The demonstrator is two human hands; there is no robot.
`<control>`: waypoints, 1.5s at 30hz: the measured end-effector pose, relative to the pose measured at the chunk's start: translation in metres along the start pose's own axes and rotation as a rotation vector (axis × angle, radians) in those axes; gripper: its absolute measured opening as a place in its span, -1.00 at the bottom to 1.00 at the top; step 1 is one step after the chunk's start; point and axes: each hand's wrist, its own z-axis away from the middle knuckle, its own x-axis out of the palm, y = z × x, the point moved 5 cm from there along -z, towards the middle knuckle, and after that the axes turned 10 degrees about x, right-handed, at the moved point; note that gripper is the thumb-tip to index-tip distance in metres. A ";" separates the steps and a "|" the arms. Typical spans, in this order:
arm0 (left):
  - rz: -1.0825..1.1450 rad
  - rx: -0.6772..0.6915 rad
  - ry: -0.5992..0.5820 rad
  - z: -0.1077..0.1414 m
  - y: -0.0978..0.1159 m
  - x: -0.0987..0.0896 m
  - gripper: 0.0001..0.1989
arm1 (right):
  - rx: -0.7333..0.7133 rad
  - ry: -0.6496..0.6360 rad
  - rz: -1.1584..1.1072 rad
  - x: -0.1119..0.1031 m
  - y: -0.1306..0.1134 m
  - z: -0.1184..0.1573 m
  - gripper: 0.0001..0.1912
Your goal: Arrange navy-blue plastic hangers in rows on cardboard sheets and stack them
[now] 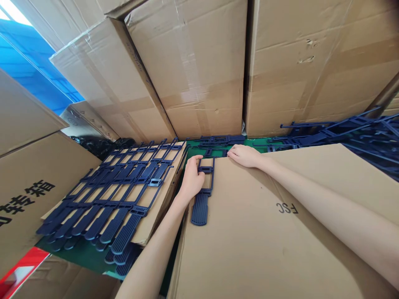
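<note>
A dark blue plastic part with a ribbed, rounded end lies on a flat cardboard sheet printed "FSC". My left hand is closed on the upper frame of that part, at the sheet's left corner. To the right, my right hand rests at the sheet's far edge with its fingers curled together; a dark piece shows beside its fingertips, and what they hold is too small to tell. Left of my left hand, several similar blue parts lie in overlapping rows on another cardboard stack.
Large taped cardboard boxes stand behind the green work surface. More blue parts are heaped at the right back, and some lie behind my hands. A printed carton stands at the left.
</note>
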 end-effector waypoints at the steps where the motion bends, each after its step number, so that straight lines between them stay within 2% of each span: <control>1: -0.002 0.001 -0.004 0.000 0.000 0.000 -0.42 | 0.010 0.010 -0.001 -0.001 0.000 0.000 -0.53; 5: -0.002 -0.002 -0.001 0.000 -0.002 0.001 -0.37 | 0.070 0.060 0.000 -0.004 0.002 0.001 -0.53; 12: 0.025 -0.005 0.019 0.001 -0.003 0.003 -0.37 | 0.143 0.111 0.011 -0.007 0.009 -0.001 -0.65; 19: 0.067 0.001 0.036 0.002 -0.002 0.003 -0.36 | 0.067 0.003 -0.046 0.001 0.009 -0.004 -0.59; 28: 0.087 -0.055 0.054 0.002 0.000 0.004 -0.49 | 0.089 0.017 -0.030 0.000 0.011 -0.005 -0.63; 35: 0.083 -0.052 0.059 0.002 0.000 0.003 -0.51 | 0.022 -0.042 -0.081 0.003 0.009 -0.007 -0.55; 40: 0.081 -0.050 0.059 0.002 0.001 0.003 -0.53 | 0.127 -0.015 0.024 -0.004 0.008 -0.003 -0.58; 45: 0.069 -0.052 0.063 0.001 0.000 -0.001 -0.54 | 0.354 0.004 0.036 -0.014 0.036 -0.006 -0.54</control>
